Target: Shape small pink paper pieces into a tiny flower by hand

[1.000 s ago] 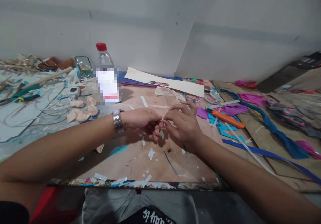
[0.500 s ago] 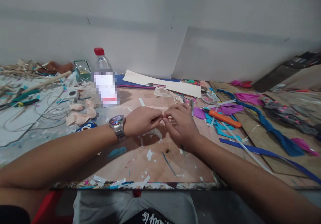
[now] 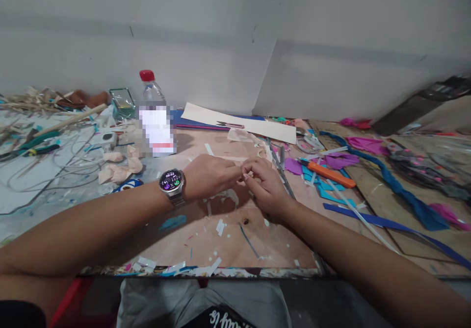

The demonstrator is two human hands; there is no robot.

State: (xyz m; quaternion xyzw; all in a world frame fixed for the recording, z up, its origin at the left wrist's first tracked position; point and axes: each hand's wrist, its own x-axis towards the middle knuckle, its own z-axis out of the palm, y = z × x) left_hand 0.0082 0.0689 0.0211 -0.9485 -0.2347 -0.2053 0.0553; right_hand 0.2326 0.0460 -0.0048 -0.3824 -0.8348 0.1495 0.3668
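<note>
Over the middle of the wooden table (image 3: 206,239), my two hands meet at the fingertips. My left hand (image 3: 213,175), with a smartwatch (image 3: 171,181) on its wrist, is closed in a pinch pointing right. My right hand (image 3: 267,186) has its fingers curled and its thumb against the index finger, close to the left fingertips. Whatever the fingers pinch is too small or hidden to make out. A pale, thin strip (image 3: 230,198) lies below the hands, and a peach piece of crepe paper (image 3: 241,136) lies just beyond them.
A red-capped bottle (image 3: 152,92) stands at the back left. Thread snips (image 3: 230,125) rest on a white card strip (image 3: 274,129). To the right are an orange utility knife (image 3: 327,172) and a blue strip (image 3: 362,216); green-handled pliers (image 3: 35,144) lie far left.
My left wrist has rolled, so the watch face shows more fully. The right fingers have curled in more and the hand has shifted slightly. The fingertips stay together.
</note>
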